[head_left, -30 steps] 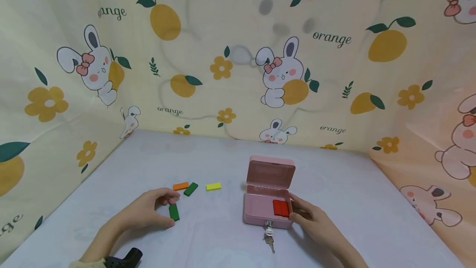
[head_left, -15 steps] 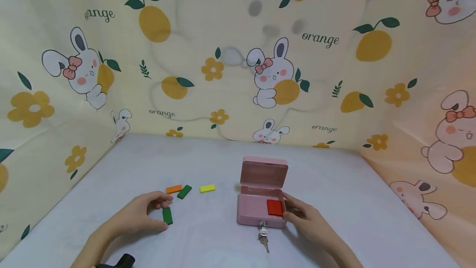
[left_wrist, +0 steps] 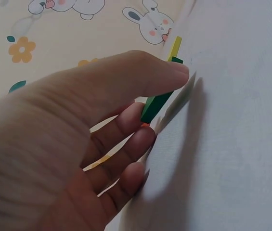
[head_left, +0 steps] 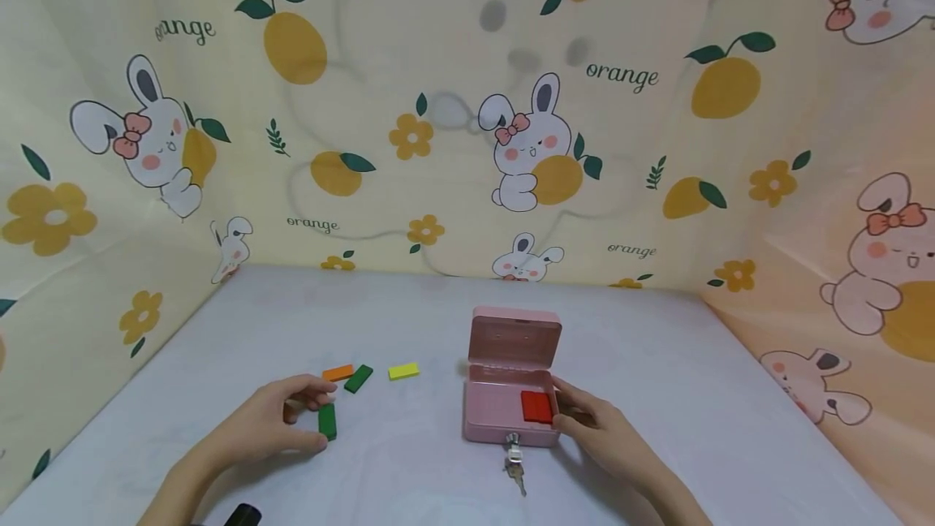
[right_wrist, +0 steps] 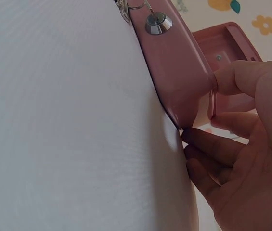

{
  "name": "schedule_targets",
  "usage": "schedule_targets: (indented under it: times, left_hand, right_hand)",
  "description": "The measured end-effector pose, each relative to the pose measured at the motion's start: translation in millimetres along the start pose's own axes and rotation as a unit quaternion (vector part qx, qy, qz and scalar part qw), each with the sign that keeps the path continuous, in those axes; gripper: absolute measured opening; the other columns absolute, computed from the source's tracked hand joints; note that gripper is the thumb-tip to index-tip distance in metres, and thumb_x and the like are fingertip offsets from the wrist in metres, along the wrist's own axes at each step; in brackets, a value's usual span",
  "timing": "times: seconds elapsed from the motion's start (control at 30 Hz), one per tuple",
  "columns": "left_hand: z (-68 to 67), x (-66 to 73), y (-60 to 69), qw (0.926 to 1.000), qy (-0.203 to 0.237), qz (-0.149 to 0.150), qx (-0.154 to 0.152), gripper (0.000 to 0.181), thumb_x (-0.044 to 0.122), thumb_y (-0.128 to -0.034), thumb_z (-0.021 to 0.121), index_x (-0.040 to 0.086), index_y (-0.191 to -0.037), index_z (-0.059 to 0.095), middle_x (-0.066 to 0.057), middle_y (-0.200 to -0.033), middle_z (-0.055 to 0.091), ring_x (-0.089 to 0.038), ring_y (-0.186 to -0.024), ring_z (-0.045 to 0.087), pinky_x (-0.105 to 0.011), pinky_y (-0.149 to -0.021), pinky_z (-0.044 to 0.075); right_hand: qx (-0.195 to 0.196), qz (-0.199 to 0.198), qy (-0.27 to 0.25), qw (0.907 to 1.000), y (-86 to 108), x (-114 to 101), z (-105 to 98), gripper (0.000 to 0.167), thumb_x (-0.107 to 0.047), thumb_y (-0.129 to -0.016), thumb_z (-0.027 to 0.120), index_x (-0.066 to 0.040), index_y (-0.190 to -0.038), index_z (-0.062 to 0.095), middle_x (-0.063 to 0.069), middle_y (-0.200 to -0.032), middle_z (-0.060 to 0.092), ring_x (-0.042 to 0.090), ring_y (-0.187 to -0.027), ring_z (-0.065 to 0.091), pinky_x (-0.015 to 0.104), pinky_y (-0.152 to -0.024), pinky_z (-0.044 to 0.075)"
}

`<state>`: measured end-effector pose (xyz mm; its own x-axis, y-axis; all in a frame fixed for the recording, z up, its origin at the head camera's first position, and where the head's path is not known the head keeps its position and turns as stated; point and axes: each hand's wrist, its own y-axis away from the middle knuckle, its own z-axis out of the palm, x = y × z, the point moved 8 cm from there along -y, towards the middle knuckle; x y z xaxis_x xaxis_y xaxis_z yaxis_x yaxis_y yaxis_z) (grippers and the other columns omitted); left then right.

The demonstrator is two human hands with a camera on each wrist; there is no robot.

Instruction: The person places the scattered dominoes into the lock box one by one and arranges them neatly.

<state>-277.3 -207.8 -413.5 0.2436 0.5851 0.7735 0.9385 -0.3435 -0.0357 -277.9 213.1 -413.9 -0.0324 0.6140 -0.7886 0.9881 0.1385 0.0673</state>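
The left hand reaches in low over the table, its fingers bent. Its grip pinches a green block, thumb at the near end and a finger at the far end. The right hand comes in from the other side. Its grip holds the right side of the pink cash box, thumb by the front corner. Red blocks lie inside.

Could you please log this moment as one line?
left hand: pinching green rectangular block; right hand: holding pink metal box; pink lid: open; red rectangular blocks: inside
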Motion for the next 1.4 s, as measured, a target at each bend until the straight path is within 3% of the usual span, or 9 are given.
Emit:
schedule_targets:
  times: [0.47,1.4]
  left_hand:
    - [-5.7,-1.0,6.1,0.9997,0.013,0.008,0.016,0.061,0.024,-0.0717,0.088,0.004,-0.122,0.061,0.000,-0.106,0.065,-0.022,-0.095,0.059,-0.027,-0.074,0.050]
    - [-0.9,4.3,1.4,0.9985,0.050,0.022,0.008,0.057,0.024,-0.0759,0.086,0.000,-0.121,0.061,-0.005,-0.109,0.065,-0.023,-0.096,0.060,-0.027,-0.079,0.052]
  right_hand:
    - [-0.016,-0.026,-0.017,0.9994,-5.0,-5.5,2.5,0.060,-0.025,-0.093,0.068,-0.020,-0.148,0.046,0.008,-0.139,0.055,0.027,-0.121,0.055,0.054,-0.101,0.040]
    - [-0.006,-0.003,-0.006,1.0000,-1.4,2.1,-0.5,0.062,-0.022,-0.092,0.069,-0.017,-0.149,0.044,0.010,-0.140,0.054,0.030,-0.123,0.053,0.057,-0.099,0.041]
